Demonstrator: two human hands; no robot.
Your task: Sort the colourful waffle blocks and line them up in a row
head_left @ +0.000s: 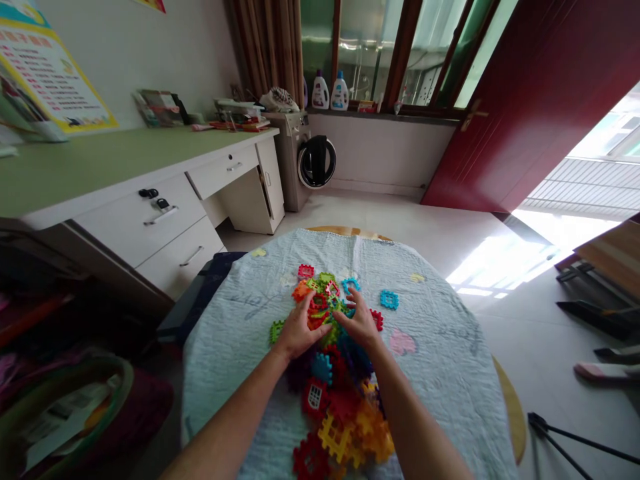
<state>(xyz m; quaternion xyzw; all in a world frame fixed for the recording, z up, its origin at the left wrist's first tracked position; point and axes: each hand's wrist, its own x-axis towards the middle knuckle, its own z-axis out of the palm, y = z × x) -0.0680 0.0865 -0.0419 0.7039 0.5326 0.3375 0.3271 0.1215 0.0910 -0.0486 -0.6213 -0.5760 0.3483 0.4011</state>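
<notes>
A heap of colourful plastic building pieces lies on a round table with a pale blue cloth (430, 380). My left hand (299, 328) is over the left side of the heap, thumb and fingers apart. Opposite it, my right hand (360, 323) is also spread, its thumb near the left thumb. Red and green pieces show between the two hands; neither hand grips any. A blue square piece (389, 299) lies apart at the right, and a red one (306, 271) at the far edge of the heap. Yellow pieces (336, 437) lie between my forearms.
Left stands a desk (110, 160) with drawers; beyond it is a washing machine (293, 160) with its door open. A dark blue box (200, 300) touches the table's left side. A basket (125, 387) sits lower left, and black stand legs (575, 437) lower right.
</notes>
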